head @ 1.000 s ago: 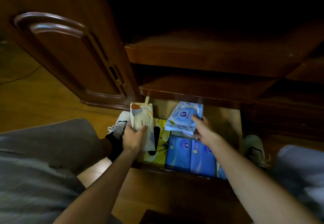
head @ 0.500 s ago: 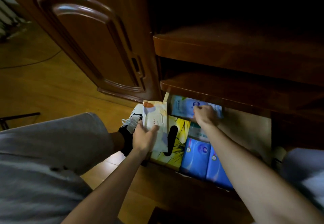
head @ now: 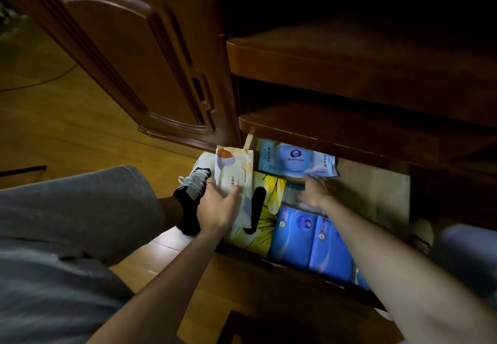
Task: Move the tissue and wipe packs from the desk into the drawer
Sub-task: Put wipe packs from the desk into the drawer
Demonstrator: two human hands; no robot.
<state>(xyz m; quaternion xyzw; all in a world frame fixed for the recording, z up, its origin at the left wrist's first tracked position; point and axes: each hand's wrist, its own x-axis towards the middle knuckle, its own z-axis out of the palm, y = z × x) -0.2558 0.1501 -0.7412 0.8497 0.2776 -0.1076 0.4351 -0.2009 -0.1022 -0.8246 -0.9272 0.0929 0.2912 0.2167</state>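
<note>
Below the desk's shelf, the open drawer [head: 376, 190] holds a yellow flowered box [head: 265, 209], two blue tissue packs [head: 312, 238] side by side, and a blue wipe pack [head: 295, 159] lying flat at the back. The left hand [head: 217, 206] grips a cream wipe pack [head: 234, 174] over the drawer's left edge. The right hand [head: 313, 191], blurred, hovers released just before the blue wipe pack.

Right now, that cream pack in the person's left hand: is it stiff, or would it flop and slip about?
The cream wipe pack probably bends somewhat: its wrapper looks like soft film with crimped ends. The hard-looking flip lid on its face likely stiffens the middle. The left hand holds it upright by the lower part alone, so it seems light; glossy film could be slippery.
</note>
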